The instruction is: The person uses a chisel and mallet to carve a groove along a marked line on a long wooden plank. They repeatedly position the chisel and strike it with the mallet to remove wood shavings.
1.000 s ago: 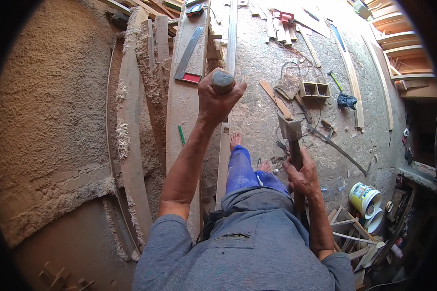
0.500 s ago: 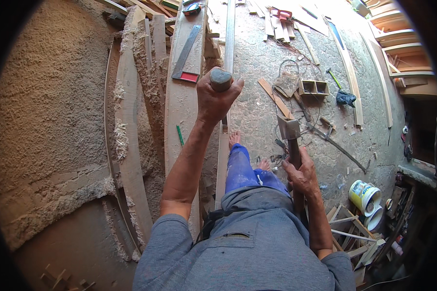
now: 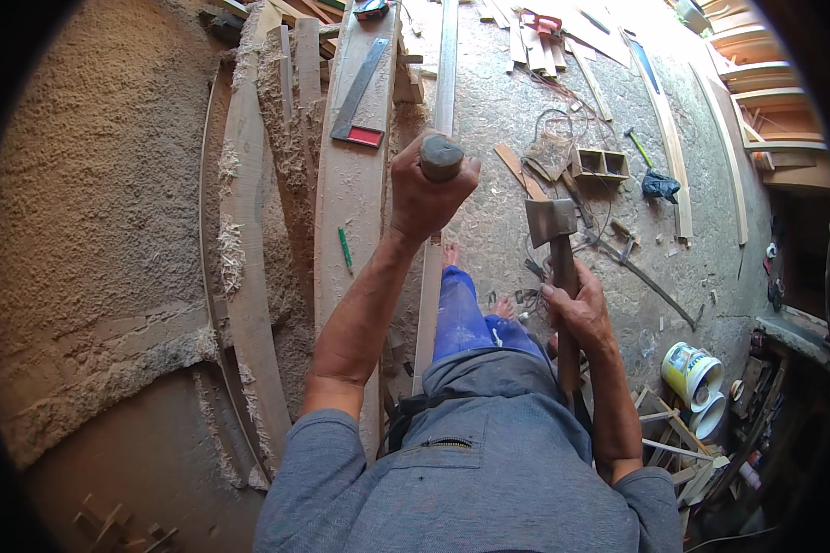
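My left hand point(image 3: 424, 198) is closed around an upright chisel point(image 3: 442, 157), whose round, worn grey handle end points up at me. Its lower part is hidden beneath my fist. The fist is over a long narrow wooden beam point(image 3: 446, 74) running away from me. To the right, my right hand point(image 3: 581, 309) grips a hatchet point(image 3: 552, 221) by its dark wooden handle, head up and the flat of the metal showing. The hatchet head is apart from the chisel. Left of the beam lies a wide plank point(image 3: 346, 203) bearing a try square point(image 3: 360, 92) and a green pencil point(image 3: 345, 249).
Shaving-covered boards point(image 3: 244, 212) lean at left beside a sawdust heap point(image 3: 111, 184). Across the concrete floor lie a two-part wooden box point(image 3: 600, 166), a long bar clamp point(image 3: 646, 284), a green-handled tool point(image 3: 638, 147) and a red power tool point(image 3: 544, 23). White buckets point(image 3: 692, 378) stand at right.
The hatchet head has turned, so more of its flat side faces me. My left hand and the chisel appear slightly farther right, as does most of the scene.
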